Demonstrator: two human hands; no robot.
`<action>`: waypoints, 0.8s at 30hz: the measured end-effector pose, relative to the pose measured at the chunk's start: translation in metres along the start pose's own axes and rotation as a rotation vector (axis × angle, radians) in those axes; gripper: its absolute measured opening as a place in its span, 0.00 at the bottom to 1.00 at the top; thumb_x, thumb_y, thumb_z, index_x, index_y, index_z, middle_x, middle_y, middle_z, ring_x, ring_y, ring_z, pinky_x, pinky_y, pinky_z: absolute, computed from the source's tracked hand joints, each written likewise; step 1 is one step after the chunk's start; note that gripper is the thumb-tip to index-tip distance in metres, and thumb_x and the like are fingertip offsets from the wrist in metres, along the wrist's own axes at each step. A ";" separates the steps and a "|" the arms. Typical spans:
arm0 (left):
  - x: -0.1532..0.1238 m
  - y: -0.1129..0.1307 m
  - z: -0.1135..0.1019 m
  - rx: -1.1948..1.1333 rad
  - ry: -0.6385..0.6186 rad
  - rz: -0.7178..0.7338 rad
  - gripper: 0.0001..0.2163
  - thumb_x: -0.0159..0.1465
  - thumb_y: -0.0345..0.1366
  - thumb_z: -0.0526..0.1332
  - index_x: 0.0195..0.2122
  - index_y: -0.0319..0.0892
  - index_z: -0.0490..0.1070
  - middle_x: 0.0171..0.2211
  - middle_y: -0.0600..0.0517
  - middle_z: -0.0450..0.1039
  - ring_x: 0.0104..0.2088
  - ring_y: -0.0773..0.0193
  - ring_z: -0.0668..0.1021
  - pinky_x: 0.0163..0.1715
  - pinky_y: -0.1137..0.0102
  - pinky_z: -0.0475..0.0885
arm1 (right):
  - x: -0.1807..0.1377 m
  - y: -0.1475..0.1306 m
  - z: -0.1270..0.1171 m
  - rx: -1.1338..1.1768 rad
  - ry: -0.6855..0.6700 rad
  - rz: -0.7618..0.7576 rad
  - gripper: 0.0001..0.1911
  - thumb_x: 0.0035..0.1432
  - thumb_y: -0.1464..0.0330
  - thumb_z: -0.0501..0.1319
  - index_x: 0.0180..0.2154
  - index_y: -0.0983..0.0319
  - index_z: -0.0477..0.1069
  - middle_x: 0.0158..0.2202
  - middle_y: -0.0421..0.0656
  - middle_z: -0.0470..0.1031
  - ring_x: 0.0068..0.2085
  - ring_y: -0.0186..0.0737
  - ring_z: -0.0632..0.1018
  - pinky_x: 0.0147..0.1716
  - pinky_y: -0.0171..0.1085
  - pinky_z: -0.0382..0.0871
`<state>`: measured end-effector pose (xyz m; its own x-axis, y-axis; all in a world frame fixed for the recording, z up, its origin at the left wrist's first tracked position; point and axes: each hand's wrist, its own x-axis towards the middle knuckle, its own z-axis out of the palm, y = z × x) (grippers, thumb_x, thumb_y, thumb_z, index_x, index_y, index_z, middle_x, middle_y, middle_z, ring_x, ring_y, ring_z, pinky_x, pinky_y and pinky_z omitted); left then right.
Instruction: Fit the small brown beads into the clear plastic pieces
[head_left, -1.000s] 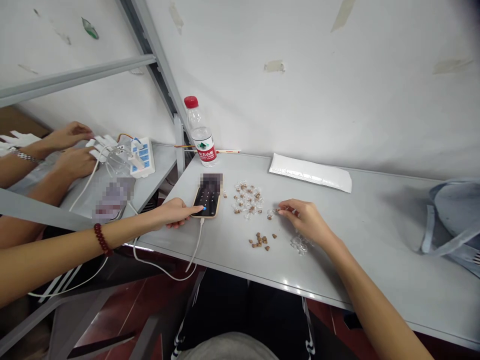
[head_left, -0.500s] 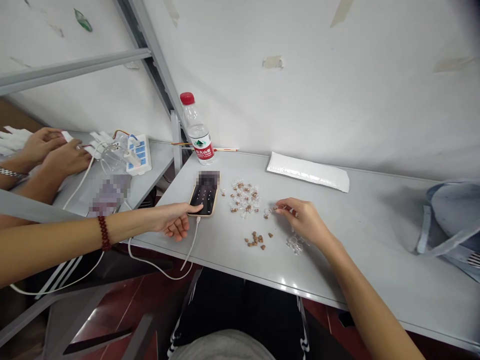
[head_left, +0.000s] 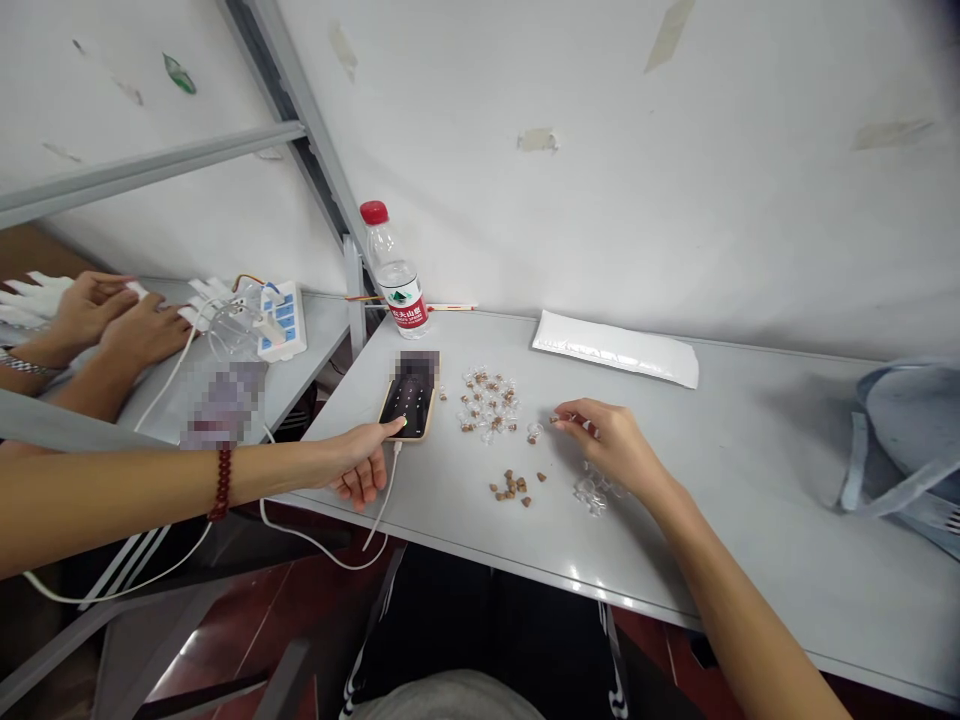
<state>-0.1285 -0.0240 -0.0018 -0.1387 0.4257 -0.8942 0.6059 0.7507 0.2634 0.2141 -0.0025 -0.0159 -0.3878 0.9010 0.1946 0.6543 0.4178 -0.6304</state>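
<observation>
The top of the phone point(head_left: 407, 400) and an object point(head_left: 223, 405) at left are pixelated

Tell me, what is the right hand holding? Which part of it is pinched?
The right hand pinches a tiny brownish piece between its fingertips; it looks held at one end, but it is too small to tell exactly.

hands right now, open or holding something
Left hand: open, fingertip on the phone screen, holding nothing.
Right hand: pinching something small, too small to tell what.
</observation>
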 end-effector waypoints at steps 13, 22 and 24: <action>0.002 0.001 0.000 0.048 -0.081 -0.012 0.41 0.54 0.70 0.33 0.13 0.39 0.67 0.15 0.37 0.69 0.16 0.54 0.73 0.16 0.67 0.60 | 0.001 0.004 0.004 -0.011 -0.032 0.006 0.11 0.61 0.67 0.54 0.39 0.62 0.74 0.34 0.47 0.78 0.32 0.42 0.76 0.32 0.40 0.67; -0.033 0.032 -0.006 0.397 0.398 0.540 0.29 0.61 0.52 0.49 0.07 0.42 0.54 0.08 0.51 0.59 0.13 0.66 0.65 0.22 0.69 0.61 | 0.002 -0.001 -0.002 0.044 -0.028 0.097 0.13 0.61 0.63 0.55 0.39 0.62 0.75 0.33 0.46 0.78 0.30 0.40 0.74 0.31 0.40 0.67; -0.033 0.049 0.007 0.494 0.470 0.762 0.22 0.62 0.43 0.51 0.12 0.41 0.59 0.12 0.52 0.64 0.17 0.65 0.68 0.22 0.70 0.59 | 0.003 -0.001 -0.002 0.078 -0.033 0.122 0.13 0.60 0.62 0.56 0.39 0.62 0.75 0.34 0.46 0.78 0.30 0.40 0.75 0.31 0.40 0.67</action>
<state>-0.0889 -0.0050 0.0377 0.1897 0.9377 -0.2911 0.9022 -0.0494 0.4285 0.2136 0.0001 -0.0132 -0.3305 0.9396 0.0893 0.6461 0.2942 -0.7043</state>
